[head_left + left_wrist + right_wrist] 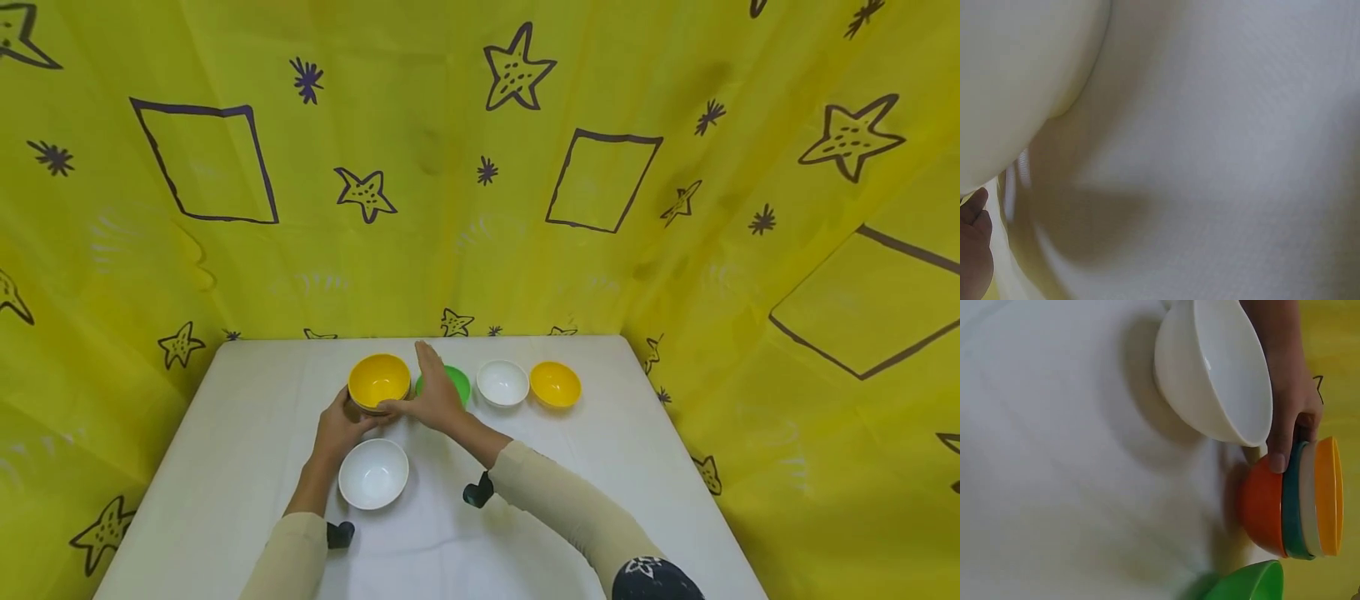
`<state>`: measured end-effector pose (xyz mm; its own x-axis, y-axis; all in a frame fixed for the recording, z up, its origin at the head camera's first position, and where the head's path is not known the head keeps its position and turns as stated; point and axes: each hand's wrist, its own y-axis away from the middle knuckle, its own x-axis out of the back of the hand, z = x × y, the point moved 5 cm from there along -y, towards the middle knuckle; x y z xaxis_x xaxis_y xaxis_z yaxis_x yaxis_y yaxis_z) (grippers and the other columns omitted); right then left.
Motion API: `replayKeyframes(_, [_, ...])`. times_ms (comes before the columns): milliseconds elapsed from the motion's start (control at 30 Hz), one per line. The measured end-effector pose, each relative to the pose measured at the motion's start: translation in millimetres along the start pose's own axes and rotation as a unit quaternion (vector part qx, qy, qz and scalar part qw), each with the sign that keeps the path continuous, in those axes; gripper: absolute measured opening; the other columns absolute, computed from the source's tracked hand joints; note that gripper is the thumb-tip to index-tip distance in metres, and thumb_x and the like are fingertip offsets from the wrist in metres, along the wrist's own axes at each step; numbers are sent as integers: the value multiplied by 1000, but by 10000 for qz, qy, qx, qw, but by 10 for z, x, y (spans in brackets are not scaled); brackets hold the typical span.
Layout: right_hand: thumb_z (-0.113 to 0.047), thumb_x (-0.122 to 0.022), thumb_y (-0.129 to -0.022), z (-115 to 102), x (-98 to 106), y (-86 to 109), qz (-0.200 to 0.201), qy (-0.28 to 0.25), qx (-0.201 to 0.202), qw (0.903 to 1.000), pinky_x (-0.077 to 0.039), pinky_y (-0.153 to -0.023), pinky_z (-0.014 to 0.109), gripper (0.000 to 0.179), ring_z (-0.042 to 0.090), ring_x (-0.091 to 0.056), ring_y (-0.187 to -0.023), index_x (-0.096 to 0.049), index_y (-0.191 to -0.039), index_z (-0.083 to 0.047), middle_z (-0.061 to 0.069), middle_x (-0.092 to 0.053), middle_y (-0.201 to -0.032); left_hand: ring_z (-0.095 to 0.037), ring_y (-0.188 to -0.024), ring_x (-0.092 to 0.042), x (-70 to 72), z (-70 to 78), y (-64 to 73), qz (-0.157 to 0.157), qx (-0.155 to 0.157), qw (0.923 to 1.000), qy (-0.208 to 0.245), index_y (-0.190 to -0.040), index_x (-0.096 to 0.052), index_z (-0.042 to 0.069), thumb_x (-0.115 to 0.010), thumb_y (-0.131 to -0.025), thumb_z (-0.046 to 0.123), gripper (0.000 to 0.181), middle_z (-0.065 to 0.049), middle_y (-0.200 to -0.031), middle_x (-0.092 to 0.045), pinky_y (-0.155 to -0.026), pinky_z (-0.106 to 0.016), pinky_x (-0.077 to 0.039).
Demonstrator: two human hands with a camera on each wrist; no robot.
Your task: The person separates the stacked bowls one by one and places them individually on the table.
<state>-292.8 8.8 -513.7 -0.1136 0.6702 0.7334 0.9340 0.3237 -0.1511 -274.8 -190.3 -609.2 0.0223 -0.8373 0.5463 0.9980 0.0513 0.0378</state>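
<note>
My left hand (341,429) grips a stack of nested bowls from its near left side. A yellow bowl (378,379) tops the stack. Beneath it, the right wrist view shows a cream bowl (1309,500), a teal bowl (1293,506) and an orange bowl (1261,503) at the bottom, with the left thumb pressing near the orange rim. My right hand (435,400) has its fingers stretched out, thumb tip right at the stack's side, and partly covers a green bowl (459,383). A white bowl (373,473) stands between the forearms, close to the left wrist.
Right of the green bowl, another white bowl (502,383) and another yellow bowl (556,384) stand in a row. All are on a table with a white cloth (465,550). Yellow sheeting (435,267) with drawn stars and frames surrounds the table's back and sides.
</note>
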Motion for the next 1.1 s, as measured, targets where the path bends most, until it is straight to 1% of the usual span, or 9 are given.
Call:
replayKeyframes(200, [-60,-90,-75,-31,-73,-156,-335,223,-232,9989,-31,-125,50,129,31,-24,-158,-19,-167,-2,14,-23,-173,-50,-151,-29,8,-7,-18,98,-78,9999,12,-162,-29,-5,-88,-88,25,99,-30,-163,-35,-125,-64,-22])
replayKeyframes(333, [-58,-91,-75,-33,-128,-209,-560,282,-332,9975,-39,-121,48,127,33,-37,-151,-23,-165,1,17,-31,-169,-48,-152,-28,9,7,-21,131,-31,9999,69,-162,-29,-4,-87,-89,24,98,-29,-164,-34,-126,-63,-20])
replayKeyframes(467, [-52,-92,-76,-29,-161,-222,-672,355,-323,9966,-52,-109,42,108,28,-57,-131,-41,-156,-1,14,-53,-151,-46,-154,-25,-4,19,-13,60,106,9998,125,-164,-27,-1,-87,-90,32,101,-26,-166,-32,-126,-63,-19])
replayKeyframes(567, [-47,-93,-76,-25,-186,-229,-708,297,-228,9968,-56,-100,37,90,23,-62,-116,-53,-145,-5,8,-64,-132,-45,-155,-25,-7,29,-5,50,148,9998,130,-164,-26,0,-87,-90,34,102,-25,-167,-32,-126,-62,-19])
replayKeyframes(600, [-46,-93,-76,-25,-195,-232,-735,262,-209,9967,-56,-99,37,87,22,-63,-113,-54,-143,-6,7,-65,-129,-45,-154,-26,-5,30,-4,60,154,9998,122,-164,-27,0,-86,-90,34,101,-25,-166,-32,-126,-62,-20])
replayKeyframes(733, [-48,-93,-75,-2,-220,-243,-788,221,-272,9963,-53,-107,43,104,26,-60,-126,-44,-154,-3,11,-59,-144,-46,-154,-27,-19,37,-14,72,186,9998,84,-164,-27,-1,-84,-92,31,97,-26,-166,-33,-125,-62,-22])
replayKeyframes(833, [-48,-93,-75,1,-235,-253,-811,269,-248,9960,-52,-109,44,107,26,-58,-129,-41,-157,-4,10,-57,-147,-45,-154,-28,-25,42,-21,89,199,9997,86,-164,-27,-1,-84,-92,27,96,-26,-166,-33,-125,-62,-23])
replayKeyframes(967, [-46,-94,-75,-30,-239,-260,-778,275,-83,9966,-56,-101,38,90,20,-63,-114,-51,-146,-10,3,-63,-129,-46,-153,-28,-24,35,-21,101,182,9997,90,-163,-28,-1,-86,-90,30,98,-26,-165,-34,-124,-63,-22])
replayKeyframes(1100, [-44,-94,-76,-53,-236,-249,-761,93,-100,9970,-57,-97,35,84,18,-64,-107,-54,-141,-10,1,-65,-122,-46,-153,-28,-14,18,-12,93,150,9998,89,-163,-29,0,-87,-89,34,100,-25,-165,-35,-125,-64,-22])
